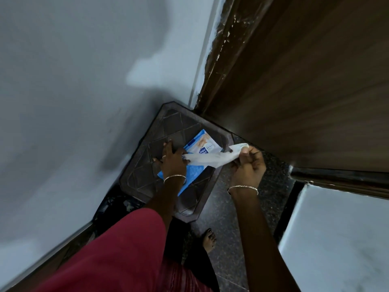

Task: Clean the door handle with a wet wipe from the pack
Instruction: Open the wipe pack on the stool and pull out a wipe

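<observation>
A blue and white pack of wet wipes [197, 148] lies on a dark brown plastic stool [147, 165] in the corner by the wall. My left hand [171, 158] presses flat on the pack, fingers spread. My right hand [248, 163] pinches the end of a white wet wipe [212, 159] that stretches from the pack's opening to the right, partly pulled out. The brown wooden door [315, 91] stands at the upper right. No door handle is in view.
A grey wall [73, 91] fills the left side. A worn door frame [219, 49] runs beside the door. The floor is dark speckled stone [227, 218], with my bare foot [208, 239] on it. A pale surface [336, 239] lies at the lower right.
</observation>
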The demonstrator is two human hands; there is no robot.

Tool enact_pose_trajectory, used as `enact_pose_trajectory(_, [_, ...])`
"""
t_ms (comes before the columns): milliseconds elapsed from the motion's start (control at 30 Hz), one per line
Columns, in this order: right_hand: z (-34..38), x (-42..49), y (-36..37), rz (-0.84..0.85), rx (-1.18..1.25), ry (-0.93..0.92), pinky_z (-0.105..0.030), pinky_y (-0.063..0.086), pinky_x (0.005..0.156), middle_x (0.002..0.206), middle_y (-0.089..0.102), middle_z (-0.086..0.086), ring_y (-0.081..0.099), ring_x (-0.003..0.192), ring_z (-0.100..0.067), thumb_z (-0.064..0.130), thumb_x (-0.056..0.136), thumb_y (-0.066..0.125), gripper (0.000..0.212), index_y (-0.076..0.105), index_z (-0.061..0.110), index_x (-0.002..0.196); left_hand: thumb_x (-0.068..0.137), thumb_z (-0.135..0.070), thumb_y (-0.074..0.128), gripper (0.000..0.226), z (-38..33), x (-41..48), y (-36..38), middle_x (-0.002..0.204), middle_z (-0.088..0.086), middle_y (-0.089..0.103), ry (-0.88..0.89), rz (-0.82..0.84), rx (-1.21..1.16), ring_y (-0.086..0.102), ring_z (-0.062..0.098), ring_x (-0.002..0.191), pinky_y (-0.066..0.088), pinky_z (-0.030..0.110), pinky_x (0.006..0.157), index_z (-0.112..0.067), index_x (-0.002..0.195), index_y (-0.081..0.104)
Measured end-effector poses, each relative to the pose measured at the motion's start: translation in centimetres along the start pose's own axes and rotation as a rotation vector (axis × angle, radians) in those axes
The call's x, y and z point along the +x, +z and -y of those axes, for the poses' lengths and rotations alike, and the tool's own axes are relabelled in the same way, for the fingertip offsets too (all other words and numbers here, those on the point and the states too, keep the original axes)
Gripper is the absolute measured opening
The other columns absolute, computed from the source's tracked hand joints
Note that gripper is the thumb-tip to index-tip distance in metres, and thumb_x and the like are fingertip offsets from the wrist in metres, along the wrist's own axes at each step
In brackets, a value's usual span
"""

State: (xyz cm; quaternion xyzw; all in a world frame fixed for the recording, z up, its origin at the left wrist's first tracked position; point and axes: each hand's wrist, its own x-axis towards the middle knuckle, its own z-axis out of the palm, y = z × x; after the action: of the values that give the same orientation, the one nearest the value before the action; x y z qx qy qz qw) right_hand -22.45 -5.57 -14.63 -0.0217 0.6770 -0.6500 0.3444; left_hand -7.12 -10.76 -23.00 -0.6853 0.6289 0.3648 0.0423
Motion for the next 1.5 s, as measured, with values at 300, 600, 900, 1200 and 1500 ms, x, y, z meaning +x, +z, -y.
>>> enact_pose_trajectory(300, [3.4,-1.4,2.2,0.072,0.212,0.431,-0.053,0.059,0.079,0.093,0.070,-0.013,0.071,0.085,-0.030,0.007,0.105,0.042,0.018,0.057,0.015,0.099,0.079,-0.024,0.080,0.064,1.6,-0.2,-1.2,0.164,0.013,0.016,0.090,0.110,-0.135,0.010,0.032,0.153,0.020,0.057,0.119,-0.015,0.137,0.054])
enact_pose_trajectory(600, [2.9,-1.3,2.2,0.063,0.198,0.615,-0.037,0.061,0.049,0.073,0.078,-0.009,0.077,0.063,-0.024,0.007,0.103,0.044,0.021,0.060,0.014,0.093,0.080,-0.039,0.078,0.060,0.4,-0.7,0.6,0.166,0.006,0.011,-0.009,0.012,0.032,0.013,0.030,0.152,0.008,0.073,0.113,-0.025,0.133,0.053])
enact_pose_trajectory(900, [1.5,-0.7,1.6,0.027,0.174,0.663,-0.043,0.054,0.065,0.082,0.073,-0.012,0.067,0.082,-0.028,0.007,0.102,0.045,0.020,0.061,0.011,0.093,0.070,-0.045,0.082,0.065,0.0,-0.1,1.6,0.162,0.007,0.024,-0.040,-0.087,-0.076,0.010,0.030,0.152,-0.002,0.075,0.109,-0.024,0.127,0.061])
enact_pose_trajectory(1200, [1.4,0.6,0.0,0.050,0.278,0.665,-0.035,0.063,0.054,0.070,0.078,-0.008,0.076,0.060,-0.020,0.009,0.102,0.046,0.019,0.064,0.008,0.096,0.075,-0.018,0.078,0.024,-1.6,0.6,3.2,0.161,0.004,0.027,-0.140,-0.200,-0.142,0.010,0.030,0.152,0.005,0.073,0.114,-0.027,0.096,0.071])
enact_pose_trajectory(1500, [5.3,1.3,-0.3,0.138,0.458,0.596,-0.032,0.062,0.058,0.087,0.072,-0.019,0.068,0.081,-0.029,0.014,0.043,0.071,0.053,0.066,-0.002,0.094,0.083,-0.047,0.070,0.038,-1.6,0.6,2.7,0.162,0.006,0.022,-0.124,-0.134,-0.018,0.008,0.031,0.152,0.006,0.073,0.111,-0.023,0.113,0.067])
